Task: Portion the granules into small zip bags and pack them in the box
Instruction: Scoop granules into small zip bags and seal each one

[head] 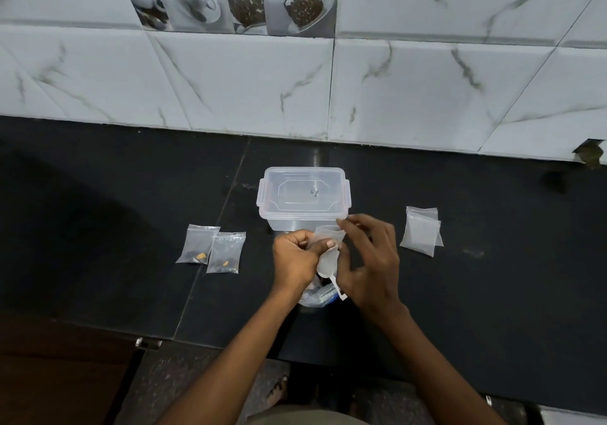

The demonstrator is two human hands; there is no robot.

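Observation:
A clear plastic box (303, 199) with its clip lid on stands at the middle of the dark counter. Just in front of it my left hand (295, 262) pinches a small clear zip bag (326, 254) near its mouth. My right hand (369, 260) pinches the bag's top right corner with thumb and forefinger. Under my hands lies a crumpled clear packet (317, 295) with dark contents, partly hidden. Two filled zip bags (212, 250) holding dark granules and an orange bit lie to the left. A small stack of empty zip bags (422, 231) lies to the right.
The dark counter (98, 227) ends at a white marble-tiled wall (295, 89) behind the box. Its front edge runs just below my forearms, with the floor and a sandalled foot (279, 388) beneath.

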